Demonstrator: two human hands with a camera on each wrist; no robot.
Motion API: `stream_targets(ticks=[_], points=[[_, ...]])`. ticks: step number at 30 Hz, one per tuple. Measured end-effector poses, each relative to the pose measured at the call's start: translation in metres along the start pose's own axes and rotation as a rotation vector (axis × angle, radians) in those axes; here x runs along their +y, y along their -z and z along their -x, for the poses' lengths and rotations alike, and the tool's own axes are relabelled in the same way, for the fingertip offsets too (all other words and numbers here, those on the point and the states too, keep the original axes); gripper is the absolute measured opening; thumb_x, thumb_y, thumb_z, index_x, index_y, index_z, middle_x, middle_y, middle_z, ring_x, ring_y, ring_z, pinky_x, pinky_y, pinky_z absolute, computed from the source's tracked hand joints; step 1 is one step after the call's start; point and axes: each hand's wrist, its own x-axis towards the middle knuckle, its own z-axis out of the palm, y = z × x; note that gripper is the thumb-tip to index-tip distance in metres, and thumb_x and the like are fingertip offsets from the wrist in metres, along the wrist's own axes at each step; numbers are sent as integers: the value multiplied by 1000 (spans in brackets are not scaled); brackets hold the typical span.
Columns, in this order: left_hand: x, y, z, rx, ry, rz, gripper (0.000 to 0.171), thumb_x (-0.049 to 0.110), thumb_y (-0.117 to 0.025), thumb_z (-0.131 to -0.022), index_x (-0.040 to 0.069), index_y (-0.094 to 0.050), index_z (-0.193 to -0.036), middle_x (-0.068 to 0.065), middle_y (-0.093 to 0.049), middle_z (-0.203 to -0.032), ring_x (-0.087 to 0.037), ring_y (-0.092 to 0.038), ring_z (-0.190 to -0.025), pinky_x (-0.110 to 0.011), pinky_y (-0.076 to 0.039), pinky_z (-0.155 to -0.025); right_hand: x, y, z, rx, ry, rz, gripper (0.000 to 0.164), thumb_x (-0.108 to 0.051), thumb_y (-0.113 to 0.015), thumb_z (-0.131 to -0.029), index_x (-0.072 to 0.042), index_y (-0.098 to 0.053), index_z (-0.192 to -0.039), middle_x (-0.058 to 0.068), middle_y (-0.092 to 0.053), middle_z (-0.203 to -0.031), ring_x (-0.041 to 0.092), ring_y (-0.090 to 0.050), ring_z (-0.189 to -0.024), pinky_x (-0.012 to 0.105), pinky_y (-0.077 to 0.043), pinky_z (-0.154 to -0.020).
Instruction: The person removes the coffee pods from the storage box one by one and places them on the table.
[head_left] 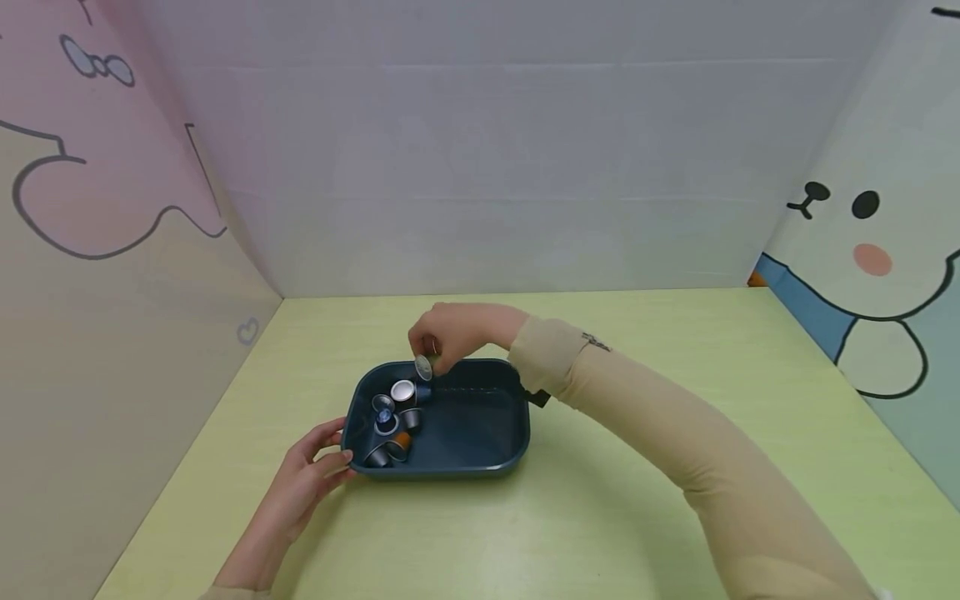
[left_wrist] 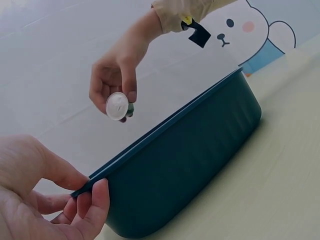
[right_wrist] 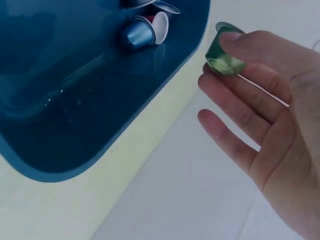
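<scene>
A dark teal plastic tub (head_left: 472,433) stands on the table. My left hand (head_left: 303,475) pinches its rim at the left end, thumb on top and fingers against the outer wall, as the left wrist view shows. Above the far rim, my right hand (head_left: 457,333) pinches a green coffee capsule (right_wrist: 226,52) between thumb and fingers. The capsule's pale round lid (left_wrist: 117,106) faces the left wrist camera. Inside the tub, several coffee capsules lie at the left end, among them an orange one (head_left: 400,444) and a blue one (right_wrist: 139,34).
The pale yellow-green table (head_left: 600,517) extends around the tub. A plain light wall (head_left: 487,167) rises behind it. Side panels with cartoon drawings, a pink one (head_left: 112,183) and one with a white face (head_left: 847,267), flank the table.
</scene>
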Motion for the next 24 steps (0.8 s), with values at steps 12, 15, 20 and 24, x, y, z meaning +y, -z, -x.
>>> stream_targets(ticks=[12,15,20,24], points=[[-2,-1,0,-2,2,3,55,4,-51,-97,2,-34,-149,-9,-37,-123,-9,-61,-86,-19,-57,-79,24,-9,33,138,3,-212,24,-17,-74,-87,-18,-67,-110,-2,-68,-110,12,-64,-101,41,-53,-97],[-2,-1,-1,-3,1,7,55,3,-51,-97,1,-34,-149,-8,-37,-122,-8,-60,-85,-19,-57,-79,30,-12,41,187,6,-252,26,-18,-75,-86,-18,-67,-111,-2,-67,-111,14,-62,-101,45,-52,-99],[-2,-1,0,0,1,6,55,3,-51,-97,1,-34,-150,-7,-37,-120,-9,-60,-85,-19,-57,-79,40,-19,54,266,11,-313,26,-19,-76,-86,-19,-67,-111,-2,-66,-109,14,-60,-100,46,-52,-99],[-1,-1,1,-2,-2,9,55,3,-51,-97,1,-34,-149,-6,-37,-119,-9,-60,-85,-19,-57,-79,47,-29,64,327,-13,-373,27,-20,-75,-87,-19,-67,-112,-2,-67,-108,13,-62,-99,42,-53,-96]])
